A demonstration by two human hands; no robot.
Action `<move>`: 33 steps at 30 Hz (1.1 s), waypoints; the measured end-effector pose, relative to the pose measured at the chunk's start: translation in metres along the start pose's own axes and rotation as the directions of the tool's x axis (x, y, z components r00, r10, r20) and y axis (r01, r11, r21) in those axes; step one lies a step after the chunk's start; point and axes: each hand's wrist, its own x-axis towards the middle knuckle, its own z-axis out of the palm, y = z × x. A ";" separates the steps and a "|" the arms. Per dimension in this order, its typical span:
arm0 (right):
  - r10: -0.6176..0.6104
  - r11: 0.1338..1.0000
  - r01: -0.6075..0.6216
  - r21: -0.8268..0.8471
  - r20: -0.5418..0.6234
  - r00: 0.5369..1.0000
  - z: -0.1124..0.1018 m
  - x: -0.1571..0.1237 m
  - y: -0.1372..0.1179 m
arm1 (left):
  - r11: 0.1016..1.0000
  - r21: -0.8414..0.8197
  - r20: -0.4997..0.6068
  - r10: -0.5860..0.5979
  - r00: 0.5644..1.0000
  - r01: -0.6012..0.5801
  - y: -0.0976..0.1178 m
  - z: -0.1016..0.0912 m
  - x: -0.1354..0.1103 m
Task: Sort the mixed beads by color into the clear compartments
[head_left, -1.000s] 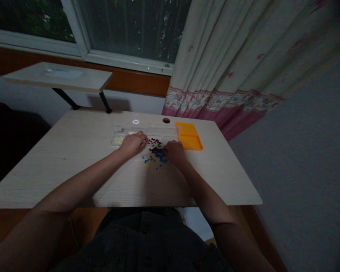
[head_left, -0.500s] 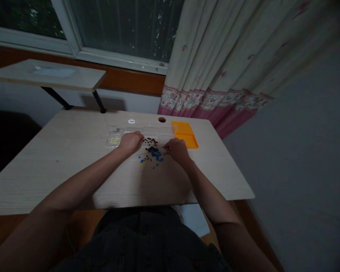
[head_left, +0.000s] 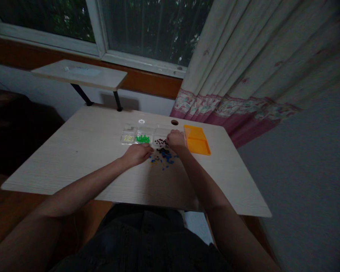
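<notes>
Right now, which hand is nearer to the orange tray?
The right hand, close by the left side of the orange tray. The left hand is farther left, just in front of the green pieces.

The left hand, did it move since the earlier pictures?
Yes. The left hand moved away from the round hole, toward the near side of the table, uncovering the green pieces.

The hands (head_left: 137,154) (head_left: 176,139) flank small dark and blue pieces (head_left: 164,153), though their grip is unclear.
</notes>
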 end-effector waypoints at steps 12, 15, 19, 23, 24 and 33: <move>-0.013 0.990 0.021 0.137 -0.058 0.998 -0.013 -0.042 0.032 | 0.989 -0.074 0.050 0.135 0.990 -0.131 0.002 0.013 0.024; -0.040 0.988 0.044 0.145 -0.031 0.999 -0.009 -0.058 0.032 | 0.986 -0.059 0.079 0.159 0.984 -0.155 0.004 0.017 0.031; -0.066 0.987 0.062 0.146 0.019 0.998 -0.003 -0.067 0.030 | 0.989 -0.046 0.067 0.144 0.987 -0.141 0.005 0.021 0.034; -0.099 0.989 0.090 0.117 0.066 0.993 0.003 -0.067 0.029 | 0.991 -0.034 0.048 0.132 0.990 -0.130 0.004 0.024 0.030; -0.110 0.988 0.101 0.118 0.071 0.991 0.004 -0.067 0.028 | 0.991 -0.027 0.044 0.132 0.990 -0.131 0.003 0.024 0.029; -0.118 0.989 0.112 0.096 0.068 0.991 0.012 -0.059 0.019 | 1.000 0.029 -0.028 -0.007 1.000 0.008 -0.009 0.004 0.035</move>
